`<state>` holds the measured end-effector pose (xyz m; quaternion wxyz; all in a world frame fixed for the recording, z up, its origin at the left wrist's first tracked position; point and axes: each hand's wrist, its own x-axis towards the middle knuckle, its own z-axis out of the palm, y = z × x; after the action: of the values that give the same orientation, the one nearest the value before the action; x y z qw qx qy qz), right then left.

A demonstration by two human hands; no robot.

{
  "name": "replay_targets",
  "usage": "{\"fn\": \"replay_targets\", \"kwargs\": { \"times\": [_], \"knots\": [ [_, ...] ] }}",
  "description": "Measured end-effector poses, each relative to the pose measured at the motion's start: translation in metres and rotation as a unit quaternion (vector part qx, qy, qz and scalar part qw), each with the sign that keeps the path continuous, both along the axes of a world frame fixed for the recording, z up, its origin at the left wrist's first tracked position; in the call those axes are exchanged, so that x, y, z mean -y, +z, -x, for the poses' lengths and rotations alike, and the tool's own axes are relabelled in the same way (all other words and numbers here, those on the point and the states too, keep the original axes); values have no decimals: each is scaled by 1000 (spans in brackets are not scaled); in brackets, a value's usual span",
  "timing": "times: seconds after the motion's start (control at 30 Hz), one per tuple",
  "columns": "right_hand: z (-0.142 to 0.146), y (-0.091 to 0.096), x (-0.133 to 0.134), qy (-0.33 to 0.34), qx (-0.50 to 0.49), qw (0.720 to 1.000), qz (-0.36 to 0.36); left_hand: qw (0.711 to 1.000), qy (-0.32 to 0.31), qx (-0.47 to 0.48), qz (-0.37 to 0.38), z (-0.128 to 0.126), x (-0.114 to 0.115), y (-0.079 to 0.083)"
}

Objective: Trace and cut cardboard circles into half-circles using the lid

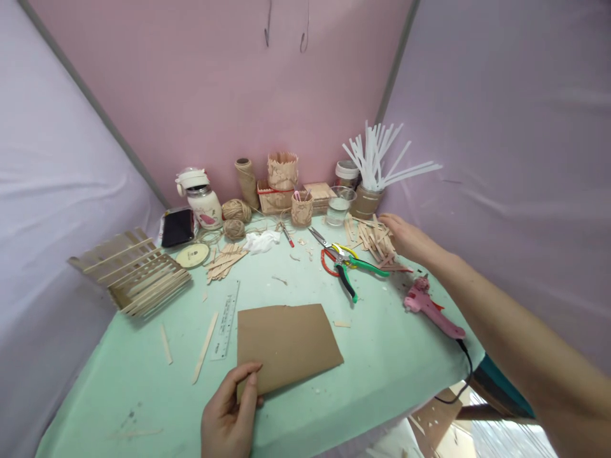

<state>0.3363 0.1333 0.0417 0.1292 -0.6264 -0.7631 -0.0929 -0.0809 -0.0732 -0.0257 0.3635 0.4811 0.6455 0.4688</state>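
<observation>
Loosely curled left hand (231, 410) around cardboard (292, 343)

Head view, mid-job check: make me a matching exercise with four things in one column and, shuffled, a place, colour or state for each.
1. cardboard sheet
2. right hand
3. glue gun
4. ruler

A. pink
B. alongside the cardboard sheet's left edge
C. held at its near left corner by the left hand
D. at the pile of wooden sticks

Pairs: 1-C, 2-D, 3-A, 4-B
</observation>
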Motion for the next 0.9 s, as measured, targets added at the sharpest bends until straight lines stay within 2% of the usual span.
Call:
{"fn": "replay_targets", "kwargs": {
  "times": [0.13, 0.3, 0.37, 0.43, 0.53, 0.6, 0.7, 0.8, 0.83, 0.9],
  "knots": [
    [0, -6, 29, -16, -45, 999, -23, 1000, -7, -2, 18, 1, 1, -1],
    [26, 1, 83, 4, -184, 978, -95, 997, -37, 6, 63, 2, -5, 10],
    [44, 2, 102, -3, -228, 971, -70, 996, -44, 19, 75, 4, -12, 18],
    [66, -3, 116, -9, -237, 971, -5, 996, -38, 25, 74, 6, -20, 24],
    [100, -18, 126, -8, -212, 973, 96, 998, -20, 19, 59, 10, -31, 28],
    [117, -31, 125, -40, -173, 978, 109, 998, -11, 14, 53, 12, -35, 27],
    [128, -47, 119, -84, -129, 984, 86, 998, -2, 14, 53, 13, -36, 21],
    [126, -52, 120, -126, -94, 987, 16, 999, 8, 12, 51, 11, -34, 15],
    [124, -52, 123, -127, -87, 988, -10, 999, 11, 10, 50, 10, -33, 13],
    [124, -50, 132, -80, -95, 992, -15, 999, 15, 4, 45, 9, -33, 11]
  ]
}}
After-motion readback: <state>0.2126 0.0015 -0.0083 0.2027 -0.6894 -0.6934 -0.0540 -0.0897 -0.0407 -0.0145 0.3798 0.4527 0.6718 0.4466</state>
